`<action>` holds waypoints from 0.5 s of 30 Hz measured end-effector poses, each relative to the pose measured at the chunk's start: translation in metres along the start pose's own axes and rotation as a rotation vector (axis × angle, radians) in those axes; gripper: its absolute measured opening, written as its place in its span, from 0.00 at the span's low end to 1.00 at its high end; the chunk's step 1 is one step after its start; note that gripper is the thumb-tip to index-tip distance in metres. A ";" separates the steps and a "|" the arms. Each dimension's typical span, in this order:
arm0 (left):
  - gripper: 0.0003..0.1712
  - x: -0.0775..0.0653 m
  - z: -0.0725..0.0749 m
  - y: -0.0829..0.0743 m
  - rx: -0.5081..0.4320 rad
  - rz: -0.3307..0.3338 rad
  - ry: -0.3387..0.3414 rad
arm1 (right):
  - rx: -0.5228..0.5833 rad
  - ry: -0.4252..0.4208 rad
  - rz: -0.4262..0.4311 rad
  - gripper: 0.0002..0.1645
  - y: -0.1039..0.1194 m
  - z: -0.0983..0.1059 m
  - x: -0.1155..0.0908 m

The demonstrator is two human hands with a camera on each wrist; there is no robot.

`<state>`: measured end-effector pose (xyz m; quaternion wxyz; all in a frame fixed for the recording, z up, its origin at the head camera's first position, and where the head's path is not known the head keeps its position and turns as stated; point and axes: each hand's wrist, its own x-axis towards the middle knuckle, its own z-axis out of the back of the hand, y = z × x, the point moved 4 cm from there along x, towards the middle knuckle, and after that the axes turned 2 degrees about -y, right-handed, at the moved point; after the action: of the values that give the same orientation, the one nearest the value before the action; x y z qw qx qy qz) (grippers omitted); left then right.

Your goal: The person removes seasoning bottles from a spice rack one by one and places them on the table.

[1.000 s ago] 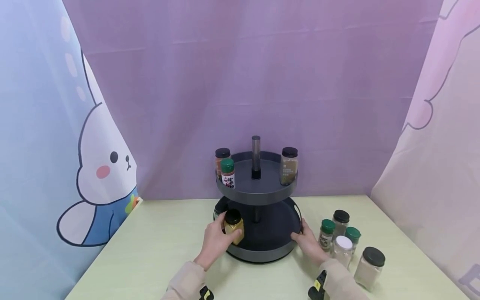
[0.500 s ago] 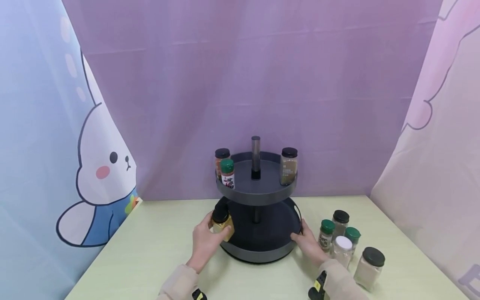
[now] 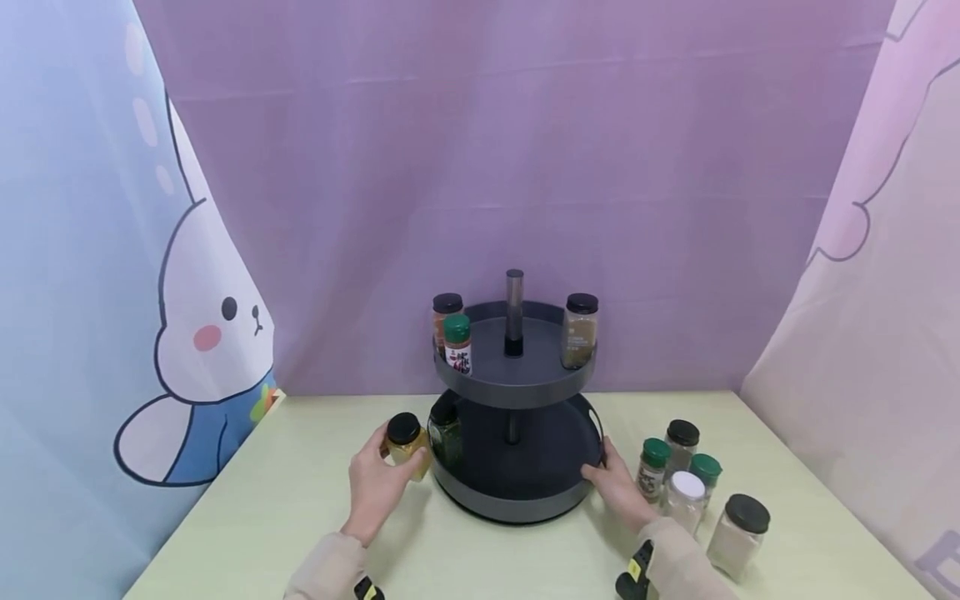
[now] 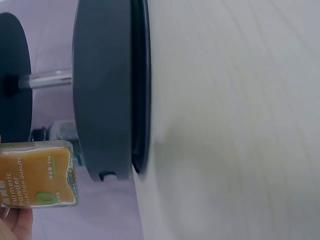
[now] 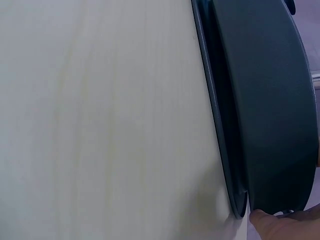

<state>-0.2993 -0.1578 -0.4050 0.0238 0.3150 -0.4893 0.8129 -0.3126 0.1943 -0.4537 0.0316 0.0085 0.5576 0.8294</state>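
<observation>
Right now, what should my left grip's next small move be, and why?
Probably lower the black-lidded clear jar of yellow powder onto the pale tabletop left of the round dark-grey lower tray: the left grip has carried it out past that tray's rim, it hangs above the tabletop, and the right grip holds the tray's opposite side.

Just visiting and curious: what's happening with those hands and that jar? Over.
Left hand holds turmeric jar beside lower tray. Right hand grips tray's right edge. Possible obstacle: another black-lidded jar inside tray's left side.

Turmeric jar [image 3: 407, 454] (black-lidded) just beside dark two-tier rack [image 3: 516, 395]
</observation>
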 end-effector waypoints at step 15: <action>0.35 0.007 0.022 0.035 0.060 0.156 0.015 | 0.037 0.008 -0.021 0.44 -0.001 -0.001 -0.002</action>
<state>-0.3058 -0.1962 -0.4220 -0.0456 0.2705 -0.4877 0.8288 -0.3107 0.1938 -0.4549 0.0380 -0.0002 0.5730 0.8186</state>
